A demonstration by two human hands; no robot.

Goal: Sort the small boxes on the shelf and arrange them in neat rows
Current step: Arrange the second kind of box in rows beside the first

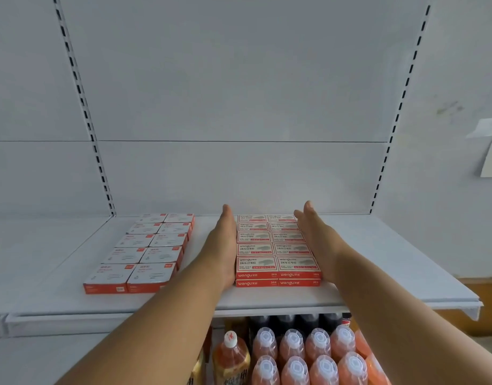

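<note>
1. A white back panel (239, 93) with slotted uprights rises behind a white shelf (378, 273) that runs across the frame.
2. Two bare forearms reach in from the lower edge toward the right-hand stock.
3. On the lower level, orange drink bottles (306, 354) with clear caps stand in rows beneath the shelf's front lip.
4. The red-and-cream staple boxes (276, 247), printed "wengu 24/6", sit right of centre in two columns of five, at least two layers deep at the front; the block's long axis runs from the shelf's front edge toward the back panel, labels facing up.
5. The white-topped red boxes (147, 251) lie well apart to the left, also two columns of five, their block angled slightly so its far end leans right.
6. The left hand (224, 245) presses flat against the staple block's left side, fingers straight and pointing to the back panel, its grip open.
7. The right hand (315, 240) mirrors it on the right side, fingers extended, grip likewise open and flat to the boxes.
</note>
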